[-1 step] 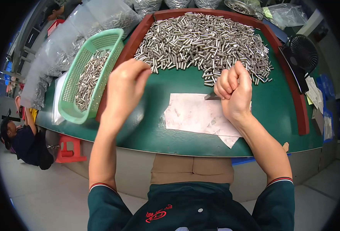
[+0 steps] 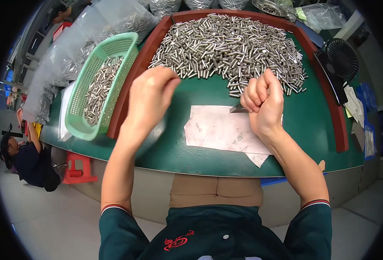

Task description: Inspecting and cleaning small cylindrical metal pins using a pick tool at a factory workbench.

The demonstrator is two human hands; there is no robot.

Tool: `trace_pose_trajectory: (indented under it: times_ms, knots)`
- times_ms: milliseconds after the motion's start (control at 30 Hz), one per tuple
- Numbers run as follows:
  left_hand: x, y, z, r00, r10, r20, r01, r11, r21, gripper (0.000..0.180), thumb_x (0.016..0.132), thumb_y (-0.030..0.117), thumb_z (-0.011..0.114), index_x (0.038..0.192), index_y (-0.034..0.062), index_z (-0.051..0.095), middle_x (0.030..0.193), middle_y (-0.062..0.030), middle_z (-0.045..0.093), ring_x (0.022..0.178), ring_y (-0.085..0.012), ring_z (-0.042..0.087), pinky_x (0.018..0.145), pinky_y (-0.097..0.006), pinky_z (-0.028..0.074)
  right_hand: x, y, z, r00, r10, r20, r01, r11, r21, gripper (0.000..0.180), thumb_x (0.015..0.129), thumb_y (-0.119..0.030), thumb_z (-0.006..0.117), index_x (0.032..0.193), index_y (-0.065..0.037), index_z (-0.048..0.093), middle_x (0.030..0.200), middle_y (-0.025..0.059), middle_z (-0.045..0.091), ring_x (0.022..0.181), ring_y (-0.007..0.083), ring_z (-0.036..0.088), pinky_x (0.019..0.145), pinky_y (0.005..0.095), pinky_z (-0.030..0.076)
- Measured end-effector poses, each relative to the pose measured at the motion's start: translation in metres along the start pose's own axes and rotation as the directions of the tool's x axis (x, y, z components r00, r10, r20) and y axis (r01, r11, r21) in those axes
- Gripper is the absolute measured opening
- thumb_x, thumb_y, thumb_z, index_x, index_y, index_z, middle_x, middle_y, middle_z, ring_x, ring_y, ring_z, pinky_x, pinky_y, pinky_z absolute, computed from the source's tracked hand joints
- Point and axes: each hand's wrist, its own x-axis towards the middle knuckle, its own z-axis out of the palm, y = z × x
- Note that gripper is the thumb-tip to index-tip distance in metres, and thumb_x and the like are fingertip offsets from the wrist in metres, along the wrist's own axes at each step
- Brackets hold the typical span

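Observation:
Above the green tabletop point(image 2: 174, 149), my left hand point(image 2: 148, 97) is curled, thumb and fingers drawn together; whether a pin is between them I cannot make out. My right hand point(image 2: 265, 102) is closed in a fist over the right side of a stained whitish cloth point(image 2: 217, 128). A flat grey metal piece point(image 2: 238, 109) shows at the little-finger side of this fist; whether it is held or lies on the cloth is unclear. Beyond both hands spreads a large heap of short steel pins point(image 2: 230, 47). Left of my left hand, a light green perforated basket point(image 2: 74, 117) holds more pins.
A dark red wooden rim point(image 2: 325, 82) frames the heap. Outside it on the right is a black fan point(image 2: 338, 58). Clear bags of pins point(image 2: 135, 19) line the left and back. At far left, another person point(image 2: 26, 158) sits near a red stool point(image 2: 78, 167).
My left hand has shifted a little to the right, away from the green basket. My right hand stays in place.

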Motion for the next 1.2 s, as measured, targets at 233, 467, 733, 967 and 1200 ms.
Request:
trace_pose_trajectory:
  times_ms: [233, 467, 733, 967, 1200]
  knots:
    - [0.023, 0.028, 0.058, 0.988, 0.137, 0.075, -0.126, 0.983, -0.136, 0.005, 0.069, 0.000, 0.059, 0.073, 0.0001, 0.056, 0.070, -0.0108, 0.052, 0.068, -0.0278, 0.052, 0.059, -0.035, 0.041, -0.001, -0.004, -0.004, 0.994, -0.111, -0.004, 0.111, 0.992, 0.067, 0.045, 0.089, -0.028, 0.030, 0.048, -0.010, 0.025, 0.042, 0.0021, 0.026, 0.037, 0.0092, 0.019, 0.035, 0.0239, 0.018]
    - [0.014, 0.037, 0.078, 0.979, 0.149, 0.136, -0.100, 0.943, -0.317, 0.008, 0.065, 0.000, 0.061, 0.072, -0.0004, 0.057, 0.068, -0.0097, 0.052, 0.066, -0.0249, 0.051, 0.059, -0.034, 0.041, -0.007, -0.007, -0.003, 0.975, -0.220, 0.011, 0.220, 0.975, -0.034, 0.044, 0.090, -0.024, 0.031, 0.049, -0.010, 0.026, 0.043, 0.0016, 0.029, 0.039, 0.0083, 0.022, 0.037, 0.0233, 0.019]
    - [0.021, 0.039, 0.082, 0.951, 0.245, 0.191, -0.201, 0.954, -0.223, 0.013, 0.065, 0.006, 0.061, 0.076, 0.0003, 0.057, 0.067, -0.0097, 0.052, 0.065, -0.0255, 0.051, 0.060, -0.035, 0.040, -0.028, 0.009, 0.001, 0.950, -0.227, 0.215, 0.279, 0.927, -0.252, 0.043, 0.090, -0.018, 0.028, 0.048, -0.009, 0.027, 0.044, 0.0020, 0.030, 0.042, 0.0098, 0.022, 0.042, 0.0252, 0.023]
    - [0.017, 0.024, 0.069, 0.922, 0.255, 0.291, -0.192, 0.955, -0.228, 0.012, 0.065, 0.003, 0.057, 0.077, 0.0017, 0.056, 0.066, -0.0086, 0.052, 0.065, -0.0247, 0.051, 0.061, -0.034, 0.041, -0.029, 0.006, 0.001, 0.947, -0.214, 0.238, 0.286, 0.901, -0.327, 0.043, 0.090, -0.018, 0.029, 0.048, -0.009, 0.027, 0.044, 0.0021, 0.030, 0.043, 0.0100, 0.023, 0.042, 0.0252, 0.023]
    - [0.014, 0.023, 0.069, 0.923, 0.246, 0.295, -0.182, 0.957, -0.227, 0.012, 0.066, 0.005, 0.061, 0.075, 0.0018, 0.054, 0.072, -0.0088, 0.049, 0.068, -0.0252, 0.050, 0.060, -0.035, 0.041, -0.020, 0.008, 0.001, 0.972, -0.179, 0.154, 0.206, 0.960, -0.190, 0.044, 0.090, -0.022, 0.031, 0.048, -0.009, 0.027, 0.044, 0.0007, 0.028, 0.041, 0.0086, 0.020, 0.040, 0.0246, 0.020]
